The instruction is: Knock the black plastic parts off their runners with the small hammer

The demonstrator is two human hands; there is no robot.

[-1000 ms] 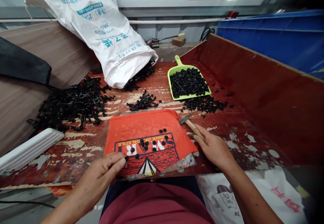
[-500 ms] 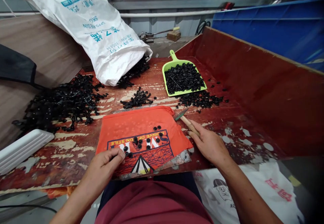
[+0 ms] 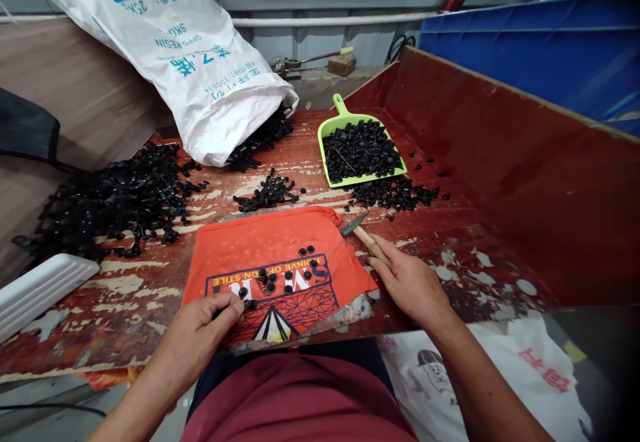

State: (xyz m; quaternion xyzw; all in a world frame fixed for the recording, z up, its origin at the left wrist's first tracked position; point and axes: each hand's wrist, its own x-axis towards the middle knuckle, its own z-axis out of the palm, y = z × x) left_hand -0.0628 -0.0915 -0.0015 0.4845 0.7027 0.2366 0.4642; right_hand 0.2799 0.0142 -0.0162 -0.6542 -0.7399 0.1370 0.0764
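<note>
An orange printed cloth (image 3: 260,239) lies flat near the table's front edge, with several small round black pieces (image 3: 289,275) scattered over its print. At the cloth's lower left, my left hand (image 3: 205,325) has thumb and index finger pinched together beside a black piece (image 3: 249,304); whether that piece is gripped is too small to tell. My right hand (image 3: 407,279) is wrapped round the wooden handle of a small hammer-like tool (image 3: 370,242). Its dark green metal head (image 3: 355,223) rests over the cloth's right edge.
A light green dustpan (image 3: 339,121) full of black pieces stands behind the cloth, loose pieces (image 3: 395,194) before it. A white sack (image 3: 215,82) spills black parts. A larger black heap (image 3: 125,195) lies left, near a white plastic object (image 3: 47,292). A red-brown board (image 3: 490,162) rises right.
The whole view has shifted slightly, so the cloth and table items appear a little further left. Both hands keep nearly the same places and grips.
</note>
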